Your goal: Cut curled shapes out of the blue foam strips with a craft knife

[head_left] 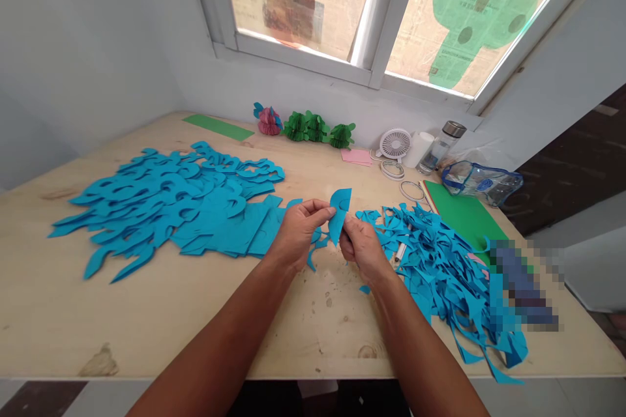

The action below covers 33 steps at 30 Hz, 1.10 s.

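Between my two hands is a small folded piece of blue paper (340, 205) with a curved left edge, held up above the table. My left hand (300, 228) pinches it from the left between thumb and fingers. At its lower right edge, my right hand (362, 247) is closed with the thumb against the paper; whatever lies inside the curled fingers is hidden. To the left lie stacked sheets of blue paper (244, 231) and a big heap of curly blue paper cutouts (161, 189). A pile of blue paper scraps (435, 260) spreads beside my right forearm.
Green (317, 127) and pink honeycomb paper ornaments (269, 121) stand along the wall. A small white fan (395, 144), a water bottle (441, 146) and a clear pouch (482, 182) sit at the back right. A white marker (401, 251) lies among the scraps, near green sheets (464, 212).
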Available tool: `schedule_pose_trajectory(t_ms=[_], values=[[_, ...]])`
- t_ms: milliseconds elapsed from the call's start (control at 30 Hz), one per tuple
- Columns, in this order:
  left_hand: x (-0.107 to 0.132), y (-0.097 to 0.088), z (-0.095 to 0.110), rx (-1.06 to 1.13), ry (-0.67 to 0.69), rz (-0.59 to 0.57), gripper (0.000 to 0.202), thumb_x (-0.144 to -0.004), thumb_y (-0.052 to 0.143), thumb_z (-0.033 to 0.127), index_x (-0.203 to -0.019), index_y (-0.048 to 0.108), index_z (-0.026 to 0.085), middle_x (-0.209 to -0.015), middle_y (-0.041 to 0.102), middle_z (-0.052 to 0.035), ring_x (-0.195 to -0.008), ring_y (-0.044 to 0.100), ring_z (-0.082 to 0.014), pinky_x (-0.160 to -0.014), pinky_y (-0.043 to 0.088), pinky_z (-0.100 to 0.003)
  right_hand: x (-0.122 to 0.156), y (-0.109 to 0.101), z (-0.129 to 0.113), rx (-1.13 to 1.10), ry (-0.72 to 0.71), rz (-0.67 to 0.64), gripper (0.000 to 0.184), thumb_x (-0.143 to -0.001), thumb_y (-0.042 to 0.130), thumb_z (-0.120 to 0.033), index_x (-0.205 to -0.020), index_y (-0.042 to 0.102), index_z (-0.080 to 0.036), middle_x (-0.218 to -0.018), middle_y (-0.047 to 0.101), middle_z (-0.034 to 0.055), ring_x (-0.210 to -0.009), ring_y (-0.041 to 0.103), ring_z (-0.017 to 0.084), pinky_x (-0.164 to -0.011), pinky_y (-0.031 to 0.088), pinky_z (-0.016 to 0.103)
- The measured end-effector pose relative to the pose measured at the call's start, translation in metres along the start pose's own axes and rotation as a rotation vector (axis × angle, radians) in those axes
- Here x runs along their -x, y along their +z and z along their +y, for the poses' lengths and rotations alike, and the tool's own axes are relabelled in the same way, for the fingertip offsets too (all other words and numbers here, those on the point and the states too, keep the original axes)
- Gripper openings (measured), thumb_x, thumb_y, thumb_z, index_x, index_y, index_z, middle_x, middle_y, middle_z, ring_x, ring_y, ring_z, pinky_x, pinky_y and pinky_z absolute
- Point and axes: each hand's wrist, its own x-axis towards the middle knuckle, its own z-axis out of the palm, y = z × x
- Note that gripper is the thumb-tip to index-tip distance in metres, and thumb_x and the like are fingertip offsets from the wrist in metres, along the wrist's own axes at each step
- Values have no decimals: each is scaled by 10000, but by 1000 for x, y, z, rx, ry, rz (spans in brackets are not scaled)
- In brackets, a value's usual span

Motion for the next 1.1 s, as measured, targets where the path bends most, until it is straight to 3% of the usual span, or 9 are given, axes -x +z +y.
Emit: schedule_pose_trajectory(t_ms=[233,500,733,1100], values=[[-2,-1,-5,46,-45,-9,190,-550,759,279,-598,615,165,-593,600,-3,-564,524,-132,-567,399,-273,-1,1,1,13,18,34,491,-757,529,-607,-520,355,-214,-352,288,-94,-335,174,51,-384,92,245],[-1,1,-8,78,-93,-13,187,-557,749,284,-601,613,164,-622,609,-12,-589,523,-130,-591,380,-275,-1,3,1,-4,23,26,404,-774,526,-547,-583,428,-205,-357,275,-100,-343,177,63,-392,100,242],[-1,1,-10,83,-80,0,171,-568,742,279,-606,621,165,-635,615,-12,-629,532,-139,-631,390,-287,-1,3,2,-8,-1,32,449,-771,530,-583,-561,414,-203,-365,300,-91,-347,198,61,-385,115,237],[-1,1,-7,52,-51,6,166,-554,746,267,-590,621,164,-607,602,-11,-590,502,-127,-578,372,-269,0,4,1,-26,-35,19,519,-778,518,-616,-500,359,-207,-359,284,-88,-340,192,53,-377,113,238]])
